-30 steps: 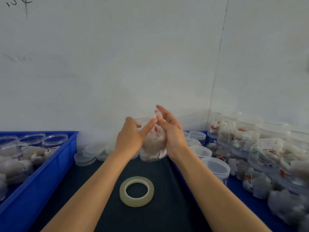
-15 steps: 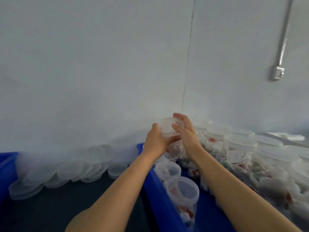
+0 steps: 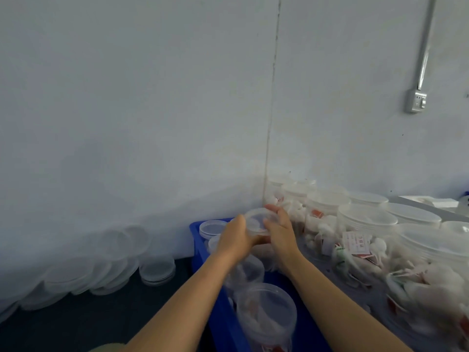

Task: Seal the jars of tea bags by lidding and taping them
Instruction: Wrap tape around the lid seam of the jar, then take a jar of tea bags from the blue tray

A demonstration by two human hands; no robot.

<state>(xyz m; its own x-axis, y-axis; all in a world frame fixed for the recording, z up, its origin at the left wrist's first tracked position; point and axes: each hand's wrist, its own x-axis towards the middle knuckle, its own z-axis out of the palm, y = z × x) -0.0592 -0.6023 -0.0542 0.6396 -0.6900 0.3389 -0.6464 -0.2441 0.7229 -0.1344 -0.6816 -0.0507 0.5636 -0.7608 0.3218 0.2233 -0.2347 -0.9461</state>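
both your hands wrap lidded jar | risk: crowded bin, you topple stacked jars | set down straight

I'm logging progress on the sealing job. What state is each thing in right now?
held jar: lidded, gripped by both hands over the blue bin
left hand: grips the jar
right hand: grips the jar
near jar: open, unlidded, in the bin
loose lids: piled against the wall
big jars: lidded, stacked at right

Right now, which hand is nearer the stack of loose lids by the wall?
Left. The left hand is between the loose lids and the right hand, which lies farther right.
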